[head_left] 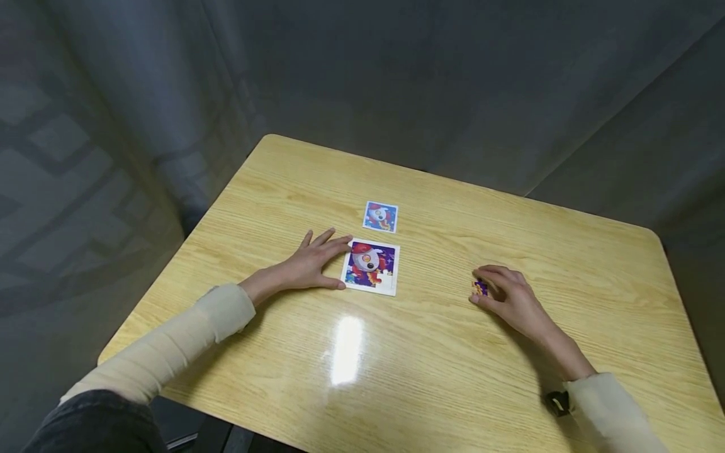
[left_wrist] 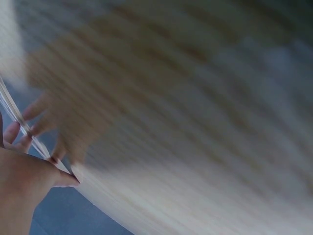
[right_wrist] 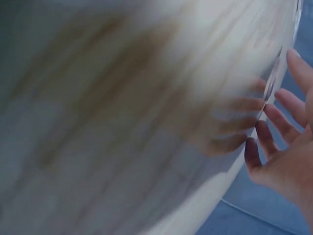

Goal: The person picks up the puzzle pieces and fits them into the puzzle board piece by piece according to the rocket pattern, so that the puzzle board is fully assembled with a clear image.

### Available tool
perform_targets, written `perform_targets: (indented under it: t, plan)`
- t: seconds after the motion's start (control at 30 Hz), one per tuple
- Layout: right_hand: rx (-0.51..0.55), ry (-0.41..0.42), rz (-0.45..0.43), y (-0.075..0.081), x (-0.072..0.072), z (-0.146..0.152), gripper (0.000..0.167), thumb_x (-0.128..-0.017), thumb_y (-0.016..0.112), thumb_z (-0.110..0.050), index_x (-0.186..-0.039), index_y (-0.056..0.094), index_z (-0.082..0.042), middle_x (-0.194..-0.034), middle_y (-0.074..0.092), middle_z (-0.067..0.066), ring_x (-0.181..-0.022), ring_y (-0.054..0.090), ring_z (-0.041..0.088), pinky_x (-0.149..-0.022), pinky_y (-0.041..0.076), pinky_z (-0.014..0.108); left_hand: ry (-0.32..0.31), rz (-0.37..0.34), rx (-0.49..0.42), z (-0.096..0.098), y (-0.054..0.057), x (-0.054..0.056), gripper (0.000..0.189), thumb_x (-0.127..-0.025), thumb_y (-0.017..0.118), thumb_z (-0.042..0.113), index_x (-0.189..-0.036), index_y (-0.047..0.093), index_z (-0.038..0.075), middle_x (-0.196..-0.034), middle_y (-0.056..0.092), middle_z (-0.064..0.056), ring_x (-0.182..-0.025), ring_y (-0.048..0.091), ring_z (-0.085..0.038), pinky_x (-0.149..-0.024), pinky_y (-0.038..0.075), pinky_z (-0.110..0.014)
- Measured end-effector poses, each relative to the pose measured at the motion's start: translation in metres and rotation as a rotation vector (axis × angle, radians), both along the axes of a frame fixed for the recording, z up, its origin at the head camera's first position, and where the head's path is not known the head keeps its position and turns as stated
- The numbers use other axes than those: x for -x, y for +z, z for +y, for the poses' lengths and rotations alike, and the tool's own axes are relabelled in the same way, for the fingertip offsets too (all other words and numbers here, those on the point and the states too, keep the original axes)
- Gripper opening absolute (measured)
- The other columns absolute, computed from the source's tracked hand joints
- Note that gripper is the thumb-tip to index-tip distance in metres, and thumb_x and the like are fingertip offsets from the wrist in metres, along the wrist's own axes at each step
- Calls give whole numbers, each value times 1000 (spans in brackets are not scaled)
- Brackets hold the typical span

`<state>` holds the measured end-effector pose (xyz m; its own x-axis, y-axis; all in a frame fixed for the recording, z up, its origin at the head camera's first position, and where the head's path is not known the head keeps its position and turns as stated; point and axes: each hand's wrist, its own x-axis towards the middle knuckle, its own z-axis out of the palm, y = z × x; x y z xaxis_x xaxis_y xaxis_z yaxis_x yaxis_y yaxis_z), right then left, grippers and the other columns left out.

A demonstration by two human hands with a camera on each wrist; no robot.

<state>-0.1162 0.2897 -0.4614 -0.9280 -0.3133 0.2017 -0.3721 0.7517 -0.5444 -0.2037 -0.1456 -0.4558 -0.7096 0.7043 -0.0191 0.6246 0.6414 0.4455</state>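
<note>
In the head view, a square jigsaw puzzle (head_left: 387, 283) with a white border and a rocket picture lies flat; its lower right part shows bare white. My left hand (head_left: 308, 261) rests at the puzzle's left side, fingers spread and thumb by the lower left corner. In the left wrist view, that hand (left_wrist: 24, 174) touches the board's edge. Over on the right, my right hand (head_left: 512, 299) is around a small purple and orange puzzle piece (head_left: 480, 288) on the table, thumb and fingers apart. The right wrist view shows the fingers (right_wrist: 279, 125) at the tabletop beside it.
A smaller picture card (head_left: 380, 217) with a matching rocket lies behind the puzzle. The wooden table (head_left: 442, 358) has rounded corners and a bright reflection near its front. Dark grey curtains (head_left: 396, 82) hang behind and at both sides.
</note>
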Motion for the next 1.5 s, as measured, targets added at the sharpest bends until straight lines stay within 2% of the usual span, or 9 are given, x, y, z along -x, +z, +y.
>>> perform_targets:
  t: [0.2, 0.47, 0.7, 0.87, 1.07, 1.23, 1.37, 1.5]
  plan:
    - [12, 1, -69, 0, -1, 9, 52, -85, 75, -20, -128, 58, 1, -132, 49, 17, -119, 38, 39, -89, 33, 54, 1, -16, 9, 1, 0, 0, 82, -81, 68, 57, -146, 40, 17, -159, 21, 0, -147, 4, -32, -111, -7, -61]
    - [23, -14, -24, -1, 4, 8, 35, -85, 74, -11, -117, 66, -2, -124, 51, 16, -109, 41, 34, -79, 33, 38, 3, -10, 3, 0, 1, 0, 81, -81, 70, 55, -146, 41, 16, -159, 22, -1, -147, 4, -33, -111, -6, -62]
    - [46, 1, -78, 0, 7, 7, 36, -87, 71, -11, -121, 63, -1, -123, 48, 17, -111, 38, 36, -82, 32, 44, 3, -5, 4, 0, 2, 0, 81, -81, 70, 55, -145, 42, 15, -159, 22, -2, -147, 5, -33, -111, -5, -63]
    - [49, 48, -69, 1, 11, 7, 36, -85, 73, -6, -119, 64, 0, -118, 51, 17, -106, 41, 31, -80, 28, 41, 1, 7, -5, 0, 2, -1, 80, -81, 71, 55, -144, 43, 15, -159, 24, -3, -146, 6, -36, -110, -4, -65]
    - [58, 43, -127, 4, 13, 7, 37, -85, 73, -8, -120, 64, 0, -117, 50, 16, -105, 40, 32, -78, 29, 39, -3, 5, -8, 1, 2, -2, 79, -81, 71, 54, -143, 43, 15, -159, 24, -3, -146, 7, -36, -110, -3, -65]
    - [72, 63, -159, 7, 14, 7, 36, -86, 72, -5, -121, 63, -2, -117, 48, 14, -103, 39, 28, -76, 32, 31, 1, -5, -9, 1, 2, -1, 80, -81, 71, 54, -144, 43, 15, -159, 24, -3, -146, 7, -35, -111, -4, -64]
    - [66, 80, -160, 8, 15, 7, 35, -84, 73, -3, -118, 63, -3, -114, 51, 13, -100, 41, 23, -74, 34, 26, -1, -3, -2, 1, 2, -1, 79, -81, 70, 55, -144, 43, 16, -159, 24, -2, -147, 6, -35, -111, -4, -64]
    - [56, 86, -131, 7, 17, 5, 35, -82, 74, -2, -114, 61, -2, -108, 57, 10, -95, 45, 21, -75, 35, 26, 0, -3, 12, 1, 1, 0, 78, -82, 69, 56, -144, 42, 17, -159, 23, -1, -147, 5, -34, -111, -4, -64]
